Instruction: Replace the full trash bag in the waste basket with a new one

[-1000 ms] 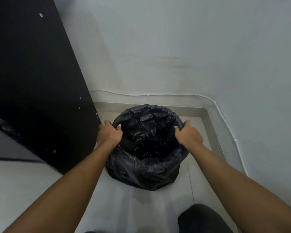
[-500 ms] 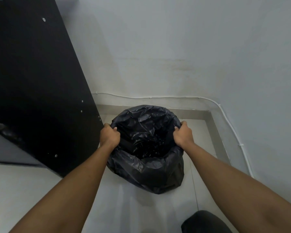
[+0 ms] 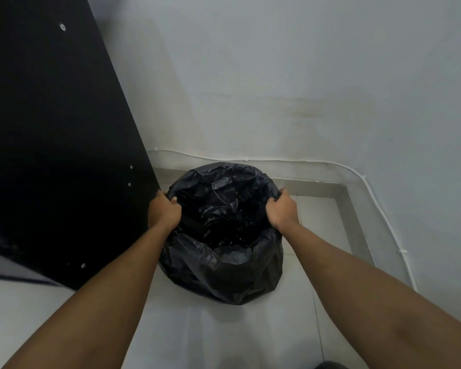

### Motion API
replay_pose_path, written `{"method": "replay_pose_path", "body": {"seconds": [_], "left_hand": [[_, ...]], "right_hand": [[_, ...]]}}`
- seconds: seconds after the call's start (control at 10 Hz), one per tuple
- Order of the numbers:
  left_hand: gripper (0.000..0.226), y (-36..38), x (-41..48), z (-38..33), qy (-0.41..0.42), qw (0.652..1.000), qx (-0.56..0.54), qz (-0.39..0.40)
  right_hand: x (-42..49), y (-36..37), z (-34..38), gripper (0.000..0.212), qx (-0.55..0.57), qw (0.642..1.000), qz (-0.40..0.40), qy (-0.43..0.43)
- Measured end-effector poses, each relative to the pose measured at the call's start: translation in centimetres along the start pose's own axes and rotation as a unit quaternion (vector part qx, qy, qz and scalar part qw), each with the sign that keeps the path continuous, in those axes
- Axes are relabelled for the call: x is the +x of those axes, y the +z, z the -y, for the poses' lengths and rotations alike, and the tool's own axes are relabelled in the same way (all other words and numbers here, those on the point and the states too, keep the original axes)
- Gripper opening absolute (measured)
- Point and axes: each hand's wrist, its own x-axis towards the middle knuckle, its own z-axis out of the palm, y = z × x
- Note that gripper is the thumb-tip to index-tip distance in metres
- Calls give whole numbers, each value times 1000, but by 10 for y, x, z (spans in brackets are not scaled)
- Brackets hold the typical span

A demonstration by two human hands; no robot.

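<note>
Gripping opposite sides of the crinkled black plastic trash bag [image 3: 221, 265], both bare hands are clenched on its folded-over rim: left hand [image 3: 164, 213] on the side next to the tall black board panel [image 3: 51, 145], right hand [image 3: 282, 210] on the side toward the open floor. The bag sits in the corner on the pale tiled floor [image 3: 224, 334], close to the grey wall [image 3: 277, 75] with its thin white cable [image 3: 290, 160] running along the base. The waste basket itself is not visible; the plastic drapes over and hides it entirely. The bag mouth is open and dark inside; contents cannot be made out, so whether this is the full bag or the fresh one cannot be told. Judgement: step in hand is work at the rim, either freeing the overhang ahead of lifting out, or seating a liner. If removal, the next move calls for peeling the overhang up off the basket edge evenly on both sides, gathering the mouth inward, then a straight upward pull. Little clearance on the left beside the panel, so that hand needs care.
</note>
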Motion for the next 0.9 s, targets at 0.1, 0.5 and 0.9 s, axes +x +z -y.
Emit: {"method": "replay_pose_path", "body": {"seconds": [0.1,0.5,0.9], "left_hand": [[34,0,8,0,-1,1000,-1,-4],[35,-3,19,4,7,1000,7,20],[54,-45,-10,-2,111,982,150,3]], "right_hand": [[9,4,5,27,5,1000,2,4],[13,7,8,31,1,999,30,12],[-23,-31,16,54,-236,972,2,-7]]}}
